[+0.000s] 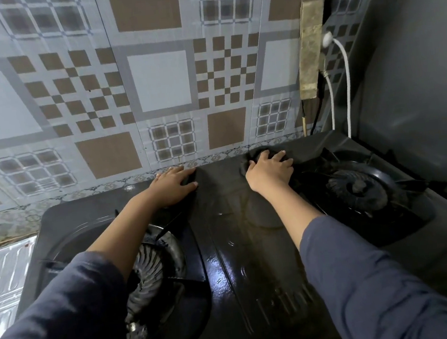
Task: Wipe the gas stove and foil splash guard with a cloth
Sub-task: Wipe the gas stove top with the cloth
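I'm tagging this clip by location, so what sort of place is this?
Most likely a home kitchen: a black two-burner gas stove sits against a patterned tiled wall, with a power strip mounted beside it. The right hand presses a dark cloth on the stove.

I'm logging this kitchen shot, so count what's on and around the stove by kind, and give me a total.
Burners: 2, left and right
Hands: 2, left hand and right hand
Cloths: 1, the dark cloth under the right hand
Power strips: 1, the power strip on the wall
White cords: 1
Total: 7
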### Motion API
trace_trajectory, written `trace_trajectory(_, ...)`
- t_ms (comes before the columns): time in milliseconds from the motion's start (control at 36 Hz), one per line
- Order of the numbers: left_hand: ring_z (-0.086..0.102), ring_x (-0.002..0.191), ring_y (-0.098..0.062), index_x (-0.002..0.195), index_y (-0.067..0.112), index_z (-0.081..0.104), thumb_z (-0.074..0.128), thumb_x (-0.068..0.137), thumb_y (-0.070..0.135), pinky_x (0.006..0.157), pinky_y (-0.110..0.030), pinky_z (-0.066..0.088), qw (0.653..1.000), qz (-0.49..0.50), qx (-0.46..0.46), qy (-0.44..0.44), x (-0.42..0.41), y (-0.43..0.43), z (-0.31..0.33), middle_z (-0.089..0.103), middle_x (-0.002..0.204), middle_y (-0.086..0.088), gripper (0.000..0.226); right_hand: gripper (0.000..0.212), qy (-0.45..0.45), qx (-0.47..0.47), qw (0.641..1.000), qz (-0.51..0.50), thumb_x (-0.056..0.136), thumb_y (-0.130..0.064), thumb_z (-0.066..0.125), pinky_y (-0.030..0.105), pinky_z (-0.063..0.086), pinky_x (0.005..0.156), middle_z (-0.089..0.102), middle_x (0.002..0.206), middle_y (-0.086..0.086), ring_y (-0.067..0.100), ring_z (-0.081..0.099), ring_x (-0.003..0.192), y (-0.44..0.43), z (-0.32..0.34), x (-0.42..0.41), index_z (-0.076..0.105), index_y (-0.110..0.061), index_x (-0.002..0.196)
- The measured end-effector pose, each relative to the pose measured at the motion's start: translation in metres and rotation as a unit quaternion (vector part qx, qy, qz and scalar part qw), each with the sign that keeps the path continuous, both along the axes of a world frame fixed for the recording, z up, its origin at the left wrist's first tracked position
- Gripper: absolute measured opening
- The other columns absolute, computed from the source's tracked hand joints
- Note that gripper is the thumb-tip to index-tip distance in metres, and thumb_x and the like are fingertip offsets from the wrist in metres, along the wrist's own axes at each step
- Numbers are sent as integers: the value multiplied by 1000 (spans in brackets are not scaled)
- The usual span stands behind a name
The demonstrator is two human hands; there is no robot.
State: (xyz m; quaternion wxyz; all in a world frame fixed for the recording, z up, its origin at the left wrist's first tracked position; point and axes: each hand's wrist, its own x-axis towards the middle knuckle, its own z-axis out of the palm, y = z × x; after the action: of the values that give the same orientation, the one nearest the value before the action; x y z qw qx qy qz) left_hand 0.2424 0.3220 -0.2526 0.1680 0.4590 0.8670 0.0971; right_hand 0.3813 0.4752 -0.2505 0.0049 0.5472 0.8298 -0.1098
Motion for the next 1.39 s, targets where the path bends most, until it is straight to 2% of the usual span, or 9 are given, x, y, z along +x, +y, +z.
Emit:
trace_trajectory(417, 3, 145, -26, 146, 26, 18, 36, 96, 42, 118, -49, 4, 999, -37, 7, -2, -2, -11, -1, 6, 158, -6, 56, 56, 8, 33, 999, -7, 98, -40, 25, 53, 20, 109, 10, 156, 19, 42, 16, 138, -47, -5, 11, 15, -16, 148)
trace_trajectory(639, 0, 146, -25, 146, 27, 17, 39, 95, 41, 119, -47, 5, 998, -60, -6, -5, -10, -21, -1, 2, 158, -6, 58, 54, 6, 40, 998, 38, 98, -40, 24, 54, 19, 108, 13, 156, 15, 40, 18, 137, -83, -4, 3, 18, -20, 147)
trace_trajectory(889, -2, 146, -22, 147, 27, 15, 40, 94, 44, 119, -45, 6, 997, -74, -20, -14, -18, -33, 1, 0, 158, -6, 61, 49, 23, 56, 984, 170, 98, -41, 25, 52, 21, 106, 21, 154, 8, 36, 24, 135, -108, -8, 4, 25, -26, 144)
trace_trajectory(1194, 3, 146, -23, 146, 25, 20, 43, 94, 41, 118, -46, 10, 998, -64, -1, -19, -16, -40, 2, 3, 158, -6, 60, 44, 33, 67, 925, 373, 98, -43, 27, 46, 23, 109, 25, 153, -7, 22, 22, 139, -95, -7, 41, 29, -39, 142)
trace_trajectory(1306, 13, 144, -25, 145, 22, 26, 48, 93, 37, 117, -43, 15, 998, -52, 15, -14, -11, -38, 4, 10, 157, -6, 58, 43, 30, 69, 906, 416, 98, -41, 31, 43, 26, 109, 27, 151, -10, 18, 23, 139, -81, -4, 56, 31, -40, 141)
trace_trajectory(1389, 24, 141, -27, 143, 17, 32, 51, 92, 33, 114, -37, 21, 998, -46, 41, -11, -6, -37, 6, 18, 155, -8, 56, 43, 26, 69, 907, 414, 98, -39, 32, 42, 25, 110, 26, 152, -10, 17, 22, 141, -70, -4, 61, 30, -39, 141)
